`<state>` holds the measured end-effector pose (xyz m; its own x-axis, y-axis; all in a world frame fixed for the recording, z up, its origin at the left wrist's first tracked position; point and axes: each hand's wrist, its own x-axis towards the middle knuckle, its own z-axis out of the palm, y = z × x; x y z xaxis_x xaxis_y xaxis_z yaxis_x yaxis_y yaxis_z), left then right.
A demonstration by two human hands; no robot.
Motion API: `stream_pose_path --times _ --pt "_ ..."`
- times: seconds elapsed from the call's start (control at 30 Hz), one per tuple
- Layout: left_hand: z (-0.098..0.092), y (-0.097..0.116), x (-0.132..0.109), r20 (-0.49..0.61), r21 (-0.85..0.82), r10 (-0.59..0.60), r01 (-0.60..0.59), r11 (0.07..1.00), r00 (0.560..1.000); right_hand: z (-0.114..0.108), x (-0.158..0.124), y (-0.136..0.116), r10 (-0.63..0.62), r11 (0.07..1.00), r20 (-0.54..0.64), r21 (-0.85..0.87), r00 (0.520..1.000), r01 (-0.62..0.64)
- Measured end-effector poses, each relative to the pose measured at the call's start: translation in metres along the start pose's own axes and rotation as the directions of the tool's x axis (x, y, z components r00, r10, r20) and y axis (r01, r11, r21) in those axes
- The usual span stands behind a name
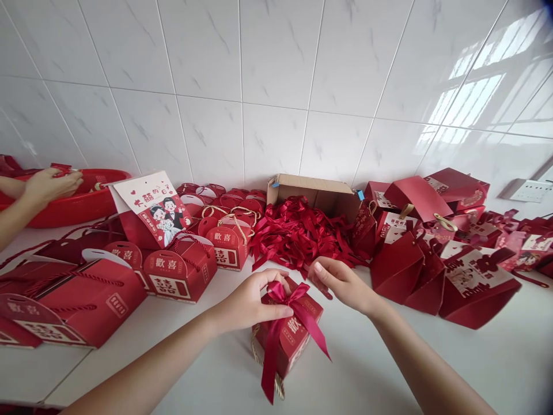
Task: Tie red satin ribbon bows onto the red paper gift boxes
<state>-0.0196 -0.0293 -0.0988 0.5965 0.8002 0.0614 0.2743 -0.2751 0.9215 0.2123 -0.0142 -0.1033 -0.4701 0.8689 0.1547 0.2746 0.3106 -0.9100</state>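
A small red gift box [298, 334] with white and gold lettering rests on the white counter in front of me, a twisted gold cord hanging at its left side. On its top lies a shiny red ribbon bow [287, 300] with two long tails. My left hand [253, 297] pinches the bow's left side, thumb in front and fingers behind. Just beyond the box's far right corner, my right hand [341, 282] has its fingers curled in. A dark red strip shows under its fingertips, but whether they grip it is unclear.
A cardboard box [311, 187] spills loose red ribbons [298, 230] at the wall. Red gift boxes [179, 268] crowd the left, bags [470, 282] the right. Another person's hand [52, 184] holds something red over a red basin [64, 207]. A power strip [525, 190] sits far right.
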Motion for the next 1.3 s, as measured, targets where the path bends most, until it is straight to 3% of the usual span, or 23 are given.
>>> stream_pose_path --times 0.07,0.2,0.37,0.53,0.67,0.9,1.1,1.3 --pt "0.001 0.0 0.001 -0.016 0.01 -0.005 0.005 1.0 1.0 0.0 0.002 -0.002 0.039 0.997 0.077 -0.066 0.996 -0.034" --pt "0.006 0.0 0.002 -0.104 0.032 -0.01 0.013 0.999 0.995 0.003 0.007 -0.006 0.02 0.984 0.209 -0.176 0.978 0.017" --pt "0.007 -0.002 0.008 -0.114 0.054 0.014 -0.008 0.999 0.993 0.001 0.017 -0.01 0.009 0.969 0.276 -0.239 0.961 0.06" --pt "-0.011 -0.004 0.028 -0.055 0.088 0.012 -0.008 0.996 0.998 -0.006 0.03 -0.009 0.025 0.965 0.247 -0.258 0.969 0.041" --pt "-0.019 -0.011 0.041 -0.1 0.053 0.011 -0.006 0.999 0.995 -0.009 0.041 -0.004 -0.004 0.941 0.171 -0.333 0.985 0.061" --pt "-0.012 -0.016 0.035 -0.205 -0.01 0.021 -0.023 1.0 0.979 -0.001 0.041 0.006 -0.204 0.915 0.085 -0.338 0.975 0.221" --pt "-0.004 -0.018 0.034 -0.301 -0.005 -0.012 0.012 1.0 0.954 0.001 0.04 0.005 -0.202 0.93 0.078 -0.298 0.976 0.216" --pt "-0.003 -0.021 0.036 -0.29 -0.055 -0.014 -0.002 0.998 0.957 -0.003 0.04 0.007 -0.183 0.932 0.007 -0.317 0.983 0.175"
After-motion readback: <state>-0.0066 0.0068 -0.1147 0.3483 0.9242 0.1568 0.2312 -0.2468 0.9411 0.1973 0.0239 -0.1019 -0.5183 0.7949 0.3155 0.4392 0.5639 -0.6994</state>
